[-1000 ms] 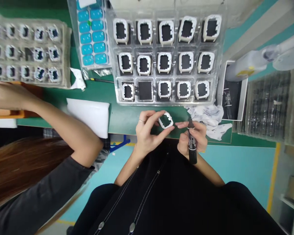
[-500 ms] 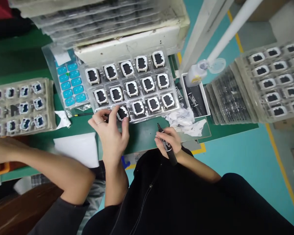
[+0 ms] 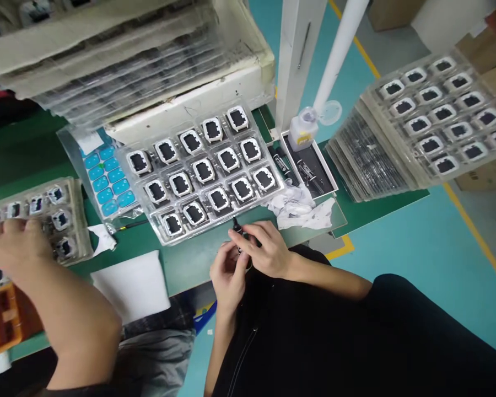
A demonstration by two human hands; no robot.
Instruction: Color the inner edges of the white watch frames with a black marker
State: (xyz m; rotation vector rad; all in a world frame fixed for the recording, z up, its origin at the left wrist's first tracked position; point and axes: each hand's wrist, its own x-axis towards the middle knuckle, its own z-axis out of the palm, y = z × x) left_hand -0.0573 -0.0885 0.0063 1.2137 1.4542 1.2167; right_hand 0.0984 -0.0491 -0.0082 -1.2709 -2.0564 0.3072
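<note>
Left hand (image 3: 227,280) has joined right hand (image 3: 269,253), both grasping the marker (image 3: 237,226) near tray's (image 3: 209,220) edge.

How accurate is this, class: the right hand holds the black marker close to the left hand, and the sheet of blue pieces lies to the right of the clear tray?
The side is wrong: in the head view, the sheet of blue pieces lies to the left of the clear tray. The right hand does hold the black marker close to the left hand.

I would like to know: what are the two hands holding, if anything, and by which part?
A marker: the right hand grips its body, leaving the narrow end sticking out; the left hand seems to grip it too, but exactly where is hidden.
</note>
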